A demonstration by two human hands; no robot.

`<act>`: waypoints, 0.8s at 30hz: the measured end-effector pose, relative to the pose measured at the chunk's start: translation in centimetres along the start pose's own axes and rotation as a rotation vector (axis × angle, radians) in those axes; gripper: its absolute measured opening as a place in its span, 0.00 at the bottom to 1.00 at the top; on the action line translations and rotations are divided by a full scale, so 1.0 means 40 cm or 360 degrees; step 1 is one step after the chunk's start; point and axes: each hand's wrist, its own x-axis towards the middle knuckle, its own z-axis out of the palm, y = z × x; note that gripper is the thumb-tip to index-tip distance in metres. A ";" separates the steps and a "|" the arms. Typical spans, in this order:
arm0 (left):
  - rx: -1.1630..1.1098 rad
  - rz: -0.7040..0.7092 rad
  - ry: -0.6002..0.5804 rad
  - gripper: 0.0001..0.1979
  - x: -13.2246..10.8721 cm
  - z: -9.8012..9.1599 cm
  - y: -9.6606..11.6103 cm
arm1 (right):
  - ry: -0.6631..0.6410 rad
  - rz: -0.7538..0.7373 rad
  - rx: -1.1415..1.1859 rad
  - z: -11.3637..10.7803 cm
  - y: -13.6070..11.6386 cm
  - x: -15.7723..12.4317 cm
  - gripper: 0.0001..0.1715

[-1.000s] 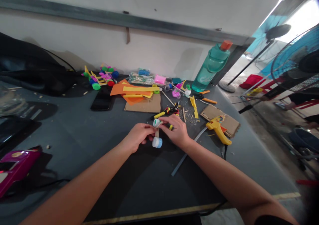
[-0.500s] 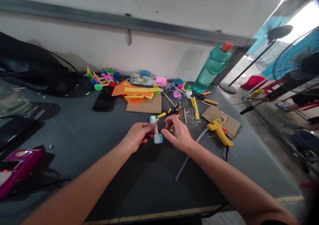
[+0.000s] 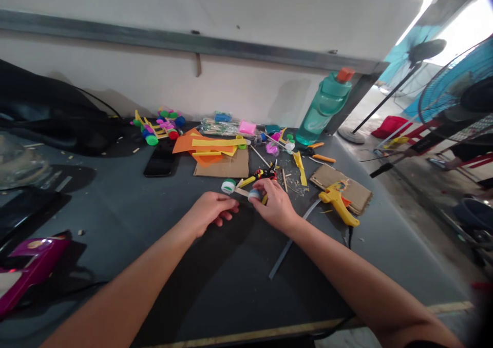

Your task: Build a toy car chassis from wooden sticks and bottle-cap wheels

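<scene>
The stick [image 3: 242,191] swings from upright to nearly flat, so the piece passes to your right hand [image 3: 275,204], pinched shut on its blue cap [image 3: 254,194], green cap [image 3: 228,186] beyond your fingertips, while your left hand [image 3: 210,212] curls loosely, empty, just below.

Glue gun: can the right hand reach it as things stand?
Probably yes. The glue gun lies just right of the right hand, with only bare table and a thin grey strip between. But that hand is pinching the stick with caps, so it isn't free.
</scene>
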 end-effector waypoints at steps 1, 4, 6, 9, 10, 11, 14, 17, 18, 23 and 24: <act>0.0149 0.0003 -0.0060 0.14 -0.006 -0.016 0.009 | 0.0012 0.0004 0.0004 -0.001 0.008 0.003 0.14; 0.0421 0.0114 0.0018 0.14 -0.019 -0.062 0.038 | 0.0013 -0.0004 0.0013 0.001 0.026 0.010 0.14; 0.0559 0.0261 0.0248 0.15 -0.017 -0.081 0.047 | 0.0007 -0.0018 0.0009 0.005 0.034 0.011 0.15; 0.0856 0.0668 0.0530 0.13 0.001 -0.087 0.037 | -0.0015 -0.0035 -0.0014 0.011 0.043 0.013 0.17; 0.0889 0.0783 0.0578 0.15 0.009 -0.085 0.029 | -0.0025 -0.0032 -0.0027 0.011 0.046 0.014 0.18; 0.0907 0.0847 0.0565 0.17 0.017 -0.081 0.019 | -0.0039 -0.0029 -0.0039 0.011 0.048 0.015 0.19; 0.1046 0.0984 0.0472 0.21 0.035 -0.066 -0.008 | -0.0092 -0.0030 -0.0067 0.009 0.051 0.017 0.22; 0.1182 0.1098 0.0448 0.20 0.045 -0.055 -0.024 | -0.0111 -0.0039 -0.0085 0.005 0.051 0.018 0.25; 0.1223 0.1124 0.0447 0.19 0.047 -0.052 -0.027 | -0.0110 -0.0036 -0.0093 0.005 0.051 0.017 0.25; 0.1315 0.1103 0.0426 0.16 0.050 -0.052 -0.027 | -0.0102 -0.0007 -0.0142 0.002 0.049 0.015 0.24; 0.1320 0.1086 0.0424 0.15 0.050 -0.054 -0.027 | -0.0102 -0.0003 -0.0149 0.002 0.049 0.015 0.23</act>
